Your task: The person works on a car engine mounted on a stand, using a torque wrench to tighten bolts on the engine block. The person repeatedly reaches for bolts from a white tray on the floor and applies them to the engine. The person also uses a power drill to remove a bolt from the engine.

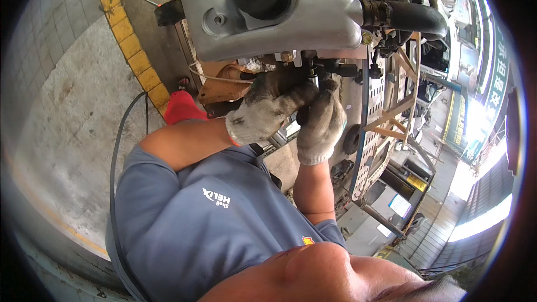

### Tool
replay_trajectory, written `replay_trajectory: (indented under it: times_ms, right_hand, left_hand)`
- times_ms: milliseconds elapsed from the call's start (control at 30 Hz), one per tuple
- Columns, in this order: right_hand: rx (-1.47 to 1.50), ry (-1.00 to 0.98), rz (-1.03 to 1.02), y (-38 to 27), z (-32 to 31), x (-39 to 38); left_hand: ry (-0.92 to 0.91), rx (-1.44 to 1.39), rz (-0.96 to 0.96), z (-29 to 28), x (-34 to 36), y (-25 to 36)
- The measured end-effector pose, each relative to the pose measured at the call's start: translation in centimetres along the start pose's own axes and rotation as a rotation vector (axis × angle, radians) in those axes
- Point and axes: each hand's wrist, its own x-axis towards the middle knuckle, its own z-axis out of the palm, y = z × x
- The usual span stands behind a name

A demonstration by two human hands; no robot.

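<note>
Both my hands are in soiled white work gloves, close together at the near side of an engine, just under its silver-grey cover (268,36). My left hand (263,109) is closed, with its fingers curled toward the right hand. Beside it, my right hand (323,120) is closed too, its fingers pointing up at a small metal fitting (312,70) below the cover's edge. What the fingers hold is hidden by the gloves. A bolt head (286,56) shows above the left hand. Left of that hand is a rust-brown metal part (218,86).
A thick black hose (417,18) runs off the engine's right side. Further right stands a perforated metal rack (372,151) with wooden bars. A black cable (114,190) hangs at the left, near a yellow-painted floor edge (131,47).
</note>
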Motion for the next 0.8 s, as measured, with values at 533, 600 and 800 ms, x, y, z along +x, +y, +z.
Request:
replay_trajectory:
  times_ms: [533, 600, 800]
  right_hand:
    - [-0.124, 0.057, -0.224, -1.3, -0.5, 0.8]
    - [-0.12, 0.007, -0.122, -0.2, -0.3, 0.1]
    - [0.016, 0.07, -0.119, 1.2, 1.2, -0.4]
  left_hand:
    - [0.246, -0.346, -0.063, 1.6, -0.4, -0.4]
    - [0.193, -0.093, -0.11, 1.4, -0.1, -0.1]
    - [0.142, -0.075, -0.033, 1.3, 0.4, -0.1]
